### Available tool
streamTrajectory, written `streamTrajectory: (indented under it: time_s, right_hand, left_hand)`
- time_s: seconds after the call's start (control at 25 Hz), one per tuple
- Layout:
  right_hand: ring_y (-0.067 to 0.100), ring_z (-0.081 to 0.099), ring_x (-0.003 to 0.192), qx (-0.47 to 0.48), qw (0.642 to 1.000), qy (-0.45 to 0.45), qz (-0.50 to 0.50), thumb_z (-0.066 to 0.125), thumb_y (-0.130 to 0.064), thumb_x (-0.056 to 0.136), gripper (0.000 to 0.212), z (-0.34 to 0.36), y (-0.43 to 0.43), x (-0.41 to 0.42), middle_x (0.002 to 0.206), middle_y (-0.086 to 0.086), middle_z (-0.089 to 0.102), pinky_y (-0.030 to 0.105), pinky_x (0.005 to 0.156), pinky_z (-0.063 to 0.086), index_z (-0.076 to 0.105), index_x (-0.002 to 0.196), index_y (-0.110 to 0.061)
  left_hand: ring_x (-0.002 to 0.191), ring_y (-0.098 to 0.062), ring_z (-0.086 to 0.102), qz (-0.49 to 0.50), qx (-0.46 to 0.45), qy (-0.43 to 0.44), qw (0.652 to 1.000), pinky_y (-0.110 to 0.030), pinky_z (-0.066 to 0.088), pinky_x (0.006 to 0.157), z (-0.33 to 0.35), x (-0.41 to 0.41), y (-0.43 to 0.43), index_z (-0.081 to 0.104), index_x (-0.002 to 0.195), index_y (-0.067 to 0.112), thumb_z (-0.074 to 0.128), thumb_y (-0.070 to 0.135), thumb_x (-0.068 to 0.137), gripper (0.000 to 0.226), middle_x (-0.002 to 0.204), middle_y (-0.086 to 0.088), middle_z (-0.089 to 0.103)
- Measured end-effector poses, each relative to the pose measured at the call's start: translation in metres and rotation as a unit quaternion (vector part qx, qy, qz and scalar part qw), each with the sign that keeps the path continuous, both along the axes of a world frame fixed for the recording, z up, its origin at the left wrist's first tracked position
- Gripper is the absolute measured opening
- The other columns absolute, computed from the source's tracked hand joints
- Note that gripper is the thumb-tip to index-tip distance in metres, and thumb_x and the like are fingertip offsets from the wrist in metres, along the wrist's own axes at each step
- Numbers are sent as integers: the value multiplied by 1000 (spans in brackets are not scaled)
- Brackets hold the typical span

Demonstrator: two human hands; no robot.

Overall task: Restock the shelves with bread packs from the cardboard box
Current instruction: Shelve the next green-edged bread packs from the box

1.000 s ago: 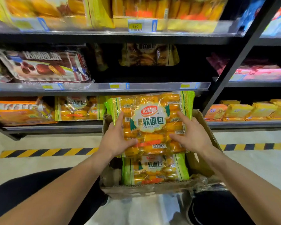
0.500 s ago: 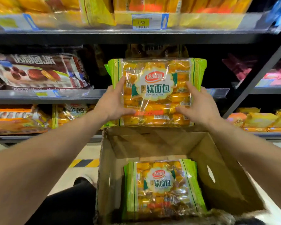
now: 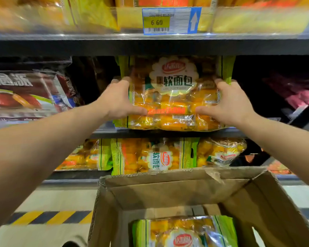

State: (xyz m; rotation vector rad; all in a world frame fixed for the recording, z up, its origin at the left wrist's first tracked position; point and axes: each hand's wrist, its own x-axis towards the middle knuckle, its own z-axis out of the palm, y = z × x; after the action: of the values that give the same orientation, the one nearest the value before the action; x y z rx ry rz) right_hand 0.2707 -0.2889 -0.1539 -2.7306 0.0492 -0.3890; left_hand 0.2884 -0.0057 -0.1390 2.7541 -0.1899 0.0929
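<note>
Both hands grip one bread pack (image 3: 173, 93) by its sides: the left hand (image 3: 117, 100) wraps the pack's left edge with the thumb across the front, and the right hand (image 3: 229, 104) clasps the right edge the same way, fingers curled closed around the plastic. The pack stands upright, label facing the person, at the mouth of the middle shelf (image 3: 168, 131), its bottom edge at the shelf's front lip and its top just under the upper shelf (image 3: 150, 47). Above the hands, a price tag (image 3: 171, 20) reads 6.60. Left of the left hand lies a brown cake pack (image 3: 25, 93). Below the hands, more bread packs (image 3: 155, 155) fill the lower shelf. Nearest the person, beneath both forearms, the open cardboard box (image 3: 114, 202) holds another bread pack (image 3: 184, 232).
</note>
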Motion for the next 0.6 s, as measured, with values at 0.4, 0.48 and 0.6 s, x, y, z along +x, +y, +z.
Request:
streamTrajectory:
  time_s: [0.4, 0.48, 0.6]
  right_hand:
    - [34, 47, 122, -44, 998, -8, -46, 73, -56, 73, 98, -28, 13, 43, 134, 17, 47, 39, 96, 45, 26, 149, -17]
    - [34, 44, 125, -53, 997, 25, -50, 72, -57, 72, 101, -46, 13, 52, 137, 16, 43, 42, 100, 45, 21, 150, -18]
    - [36, 47, 124, -73, 993, 50, -84, 66, -65, 74, 110, -58, 10, 75, 144, 17, 40, 43, 98, 48, -4, 152, -32]
  left_hand:
    - [93, -25, 52, 53, 2, -2, 999, -32, 46, 78, -27, 29, -9, 53, 117, 4, 75, 51, 73, 68, 98, -5, 51]
    - [96, -25, 54, 64, -16, -11, 998, -32, 45, 77, -41, 34, -10, 54, 111, 8, 78, 51, 70, 64, 96, -3, 49]
    - [104, -30, 58, 71, 39, -22, 996, -36, 50, 80, -50, 55, -9, 56, 120, 14, 72, 61, 71, 70, 108, -6, 61]
